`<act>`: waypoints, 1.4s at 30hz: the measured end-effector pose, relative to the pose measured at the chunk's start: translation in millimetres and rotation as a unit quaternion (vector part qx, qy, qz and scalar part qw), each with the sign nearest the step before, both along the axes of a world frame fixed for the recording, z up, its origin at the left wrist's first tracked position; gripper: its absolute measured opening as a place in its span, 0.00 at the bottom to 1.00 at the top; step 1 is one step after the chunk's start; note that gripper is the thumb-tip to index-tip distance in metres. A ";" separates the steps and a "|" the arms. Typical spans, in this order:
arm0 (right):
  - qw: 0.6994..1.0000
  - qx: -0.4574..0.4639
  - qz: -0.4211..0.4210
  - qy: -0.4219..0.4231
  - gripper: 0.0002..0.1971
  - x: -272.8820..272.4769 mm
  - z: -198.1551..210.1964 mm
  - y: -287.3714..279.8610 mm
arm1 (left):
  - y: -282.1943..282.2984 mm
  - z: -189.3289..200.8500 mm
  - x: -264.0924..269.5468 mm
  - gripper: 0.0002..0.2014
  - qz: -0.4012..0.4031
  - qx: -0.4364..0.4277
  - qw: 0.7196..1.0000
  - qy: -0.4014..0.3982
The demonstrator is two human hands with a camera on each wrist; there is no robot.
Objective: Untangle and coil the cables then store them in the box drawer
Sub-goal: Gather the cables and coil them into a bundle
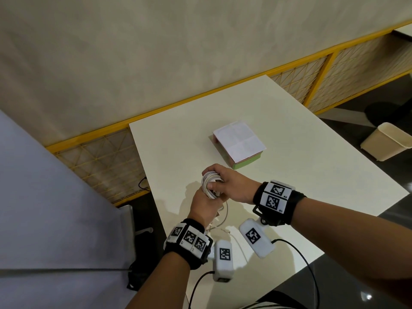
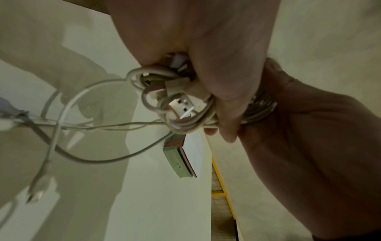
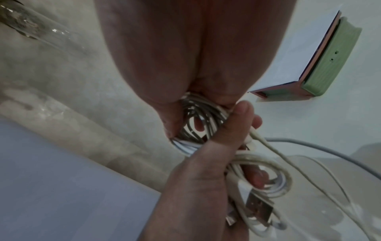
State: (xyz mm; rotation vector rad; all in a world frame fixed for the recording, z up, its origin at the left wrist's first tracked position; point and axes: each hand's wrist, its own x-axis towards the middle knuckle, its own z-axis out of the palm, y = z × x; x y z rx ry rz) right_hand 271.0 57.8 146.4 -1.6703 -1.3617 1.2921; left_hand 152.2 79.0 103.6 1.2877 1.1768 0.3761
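A coil of white cables point(image 1: 209, 182) is held above the white table point(image 1: 289, 134) between both hands. My right hand point(image 1: 225, 181) grips the coil's upper loops point(image 3: 198, 114) from above. My left hand point(image 1: 204, 206) grips the lower part from below, thumb along the loops point(image 3: 226, 130). A silver USB plug point(image 2: 181, 106) sticks out of the bundle point(image 2: 179, 101) by my left fingers. Loose cable ends point(image 2: 68, 130) trail down onto the table point(image 1: 220, 221). The box drawer point(image 1: 239, 144), green-fronted with white paper on top, sits shut beyond the hands point(image 3: 329, 57).
A cream bin point(image 1: 388, 141) stands on the dark floor to the right. A yellow-framed mesh panel point(image 1: 312, 83) runs along the table's far side under the beige wall. A grey surface point(image 1: 44, 208) lies to the left. Black wrist-camera leads point(image 1: 307, 264) hang near the table's front edge.
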 end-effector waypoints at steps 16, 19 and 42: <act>0.986 -0.078 0.067 0.134 0.38 7.0 -30.8 -19.0 | 12.3 12.2 -2.0 0.15 0.141 -0.134 0.951 -0.239; 0.984 -0.058 0.090 0.144 0.36 4.5 -28.2 -22.1 | 11.5 15.1 -0.8 0.13 0.175 -0.171 0.930 -0.276; 0.933 -0.054 0.190 -0.301 0.14 33.3 -49.6 -43.1 | 35.1 -5.6 -26.9 0.15 0.183 -0.096 0.972 -0.116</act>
